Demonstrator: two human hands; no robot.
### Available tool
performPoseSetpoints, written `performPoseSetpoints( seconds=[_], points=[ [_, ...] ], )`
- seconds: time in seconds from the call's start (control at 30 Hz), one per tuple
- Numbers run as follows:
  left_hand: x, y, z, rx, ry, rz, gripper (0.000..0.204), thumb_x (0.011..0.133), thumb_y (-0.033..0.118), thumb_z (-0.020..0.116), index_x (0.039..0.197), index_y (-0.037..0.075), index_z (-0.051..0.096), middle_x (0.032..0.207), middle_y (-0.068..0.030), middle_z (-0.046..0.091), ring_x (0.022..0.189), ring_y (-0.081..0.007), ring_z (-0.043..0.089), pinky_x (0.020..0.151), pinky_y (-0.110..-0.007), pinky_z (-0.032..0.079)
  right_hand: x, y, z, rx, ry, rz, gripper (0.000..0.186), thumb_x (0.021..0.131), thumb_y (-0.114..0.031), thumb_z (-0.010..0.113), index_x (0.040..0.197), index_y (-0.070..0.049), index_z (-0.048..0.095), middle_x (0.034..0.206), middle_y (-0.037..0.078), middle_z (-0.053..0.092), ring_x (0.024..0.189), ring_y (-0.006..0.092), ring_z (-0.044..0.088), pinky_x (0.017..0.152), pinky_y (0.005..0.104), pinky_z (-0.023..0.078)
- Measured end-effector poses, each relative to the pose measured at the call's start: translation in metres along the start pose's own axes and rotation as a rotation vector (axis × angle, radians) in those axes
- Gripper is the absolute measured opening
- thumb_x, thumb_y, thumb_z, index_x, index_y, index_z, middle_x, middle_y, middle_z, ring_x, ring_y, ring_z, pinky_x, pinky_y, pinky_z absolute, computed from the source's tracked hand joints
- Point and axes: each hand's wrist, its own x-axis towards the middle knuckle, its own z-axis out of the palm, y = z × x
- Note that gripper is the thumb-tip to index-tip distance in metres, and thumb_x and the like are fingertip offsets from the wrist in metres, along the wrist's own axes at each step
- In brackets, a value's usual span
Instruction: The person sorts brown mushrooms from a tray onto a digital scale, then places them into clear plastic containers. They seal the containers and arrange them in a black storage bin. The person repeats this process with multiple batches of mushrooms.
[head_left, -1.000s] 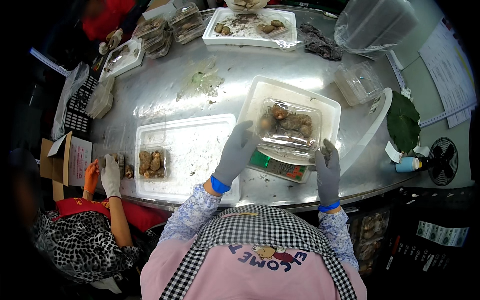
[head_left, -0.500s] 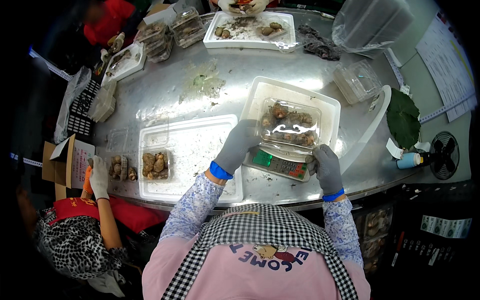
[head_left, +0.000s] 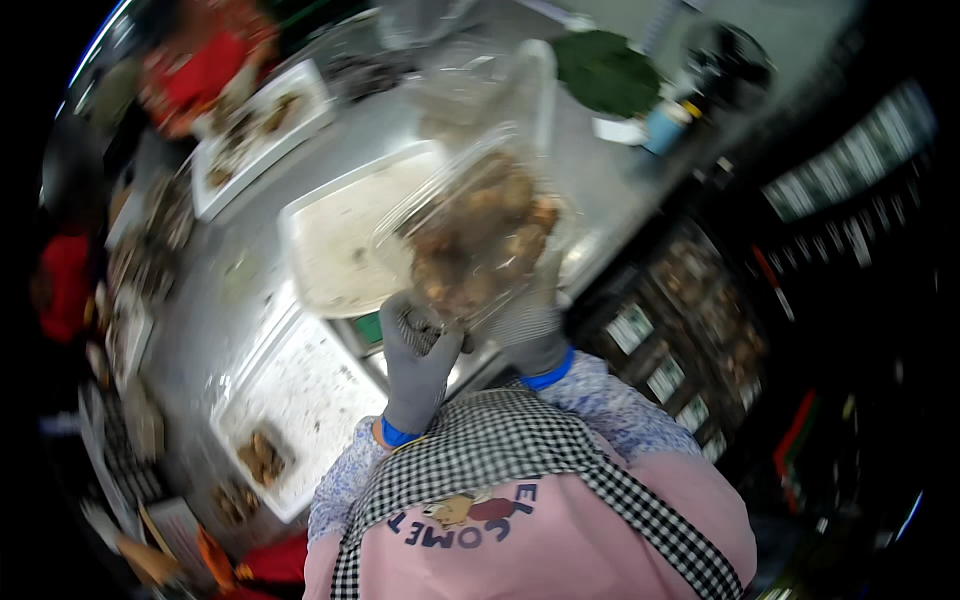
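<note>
A clear plastic clamshell box [head_left: 475, 235] full of brown, knobbly tubers is lifted in front of me, slightly tilted and blurred. My left hand [head_left: 418, 350], in a grey glove, has its fingers closed on the box's near corner. My right hand [head_left: 528, 325], also gloved in grey, grips the near right side from beneath, its fingers partly hidden. Behind the box sits the white pan [head_left: 325, 250] of a digital scale [head_left: 368, 327], whose green display peeks out beside my left hand.
A white tray [head_left: 310, 375] with tubers [head_left: 260, 458] lies to the left. At right, below the table edge, are stacked packed clamshells [head_left: 700, 290]. A fan [head_left: 735, 60], a blue bottle [head_left: 665, 128] and a large leaf [head_left: 605, 75] stand beyond. Co-workers are across the table and at left.
The box has been lifted off the scale pan and raised toward me. My view has swung right, bringing the packed clamshells below the table edge into fuller sight. Both hands have come closer together.
</note>
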Motion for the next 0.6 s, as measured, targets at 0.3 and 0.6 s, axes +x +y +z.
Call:
performPoseSetpoints(
  seconds=[0.3,0.6],
  points=[
    [-0.023,-0.040,0.075,0.490,-0.772,0.000,0.030,0.091,0.006,0.066,0.115,0.000,0.050,0.095,-0.0081,0.067,0.087,-0.0103,0.064,0.074,-0.025,0.052,-0.113,-0.097,0.004,-0.275,0.438,-0.315,0.049,0.104,-0.036,0.049,0.141,-0.004,0.043,0.130,0.013,0.057,0.119,0.0236,0.058,0.102,0.0406,0.051],
    [-0.013,-0.079,0.109,0.240,-0.707,-0.295,0.026,0.096,0.004,0.058,0.121,-0.001,0.059,0.100,-0.0064,0.068,0.090,-0.0107,0.064,0.081,-0.024,0.052,-0.288,-0.171,-0.078,-0.519,0.957,-0.437,0.046,0.098,-0.022,0.061,0.138,-0.002,0.050,0.128,0.010,0.060,0.119,0.0216,0.059,0.099,0.0363,0.053]
  ],
)
